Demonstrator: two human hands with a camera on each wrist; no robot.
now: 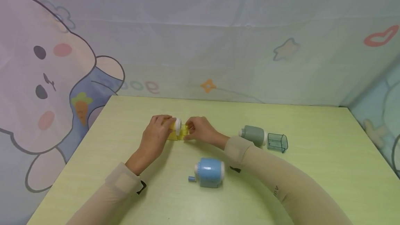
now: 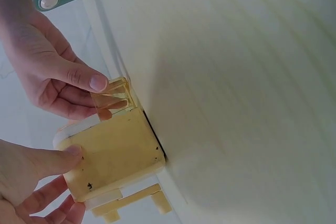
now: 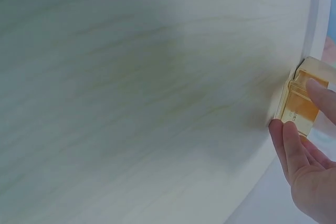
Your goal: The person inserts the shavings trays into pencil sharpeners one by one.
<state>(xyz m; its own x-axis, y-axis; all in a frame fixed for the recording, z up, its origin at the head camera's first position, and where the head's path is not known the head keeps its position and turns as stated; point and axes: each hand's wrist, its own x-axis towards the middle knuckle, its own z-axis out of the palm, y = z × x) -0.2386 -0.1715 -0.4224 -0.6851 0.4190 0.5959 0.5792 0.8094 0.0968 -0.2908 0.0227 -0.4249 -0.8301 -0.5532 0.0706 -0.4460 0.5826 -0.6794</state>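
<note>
On the table (image 1: pixel 312 169) | left hand (image 1: pixel 156 133) grips yellow sharpener (image 2: pixel 113 153), mostly hidden | right hand (image 1: pixel 201 131) pinches its clear drawer (image 2: pixel 113 98)

Soft even light falling from above, faint shadows lying under the arms on the bench (image 1: pixel 312 155), wrist views showing washed-out glare, slightly blurring.

Yellow pencil sharpener (image 1: pixel 176 132) on the table, its clear drawer (image 2: pixel 113 100) partly out.

Nearest sharpener (image 1: pixel 209 172) lies before another (image 1: pixel 177 131) — third (image 1: pixel 253 135) right.
</note>
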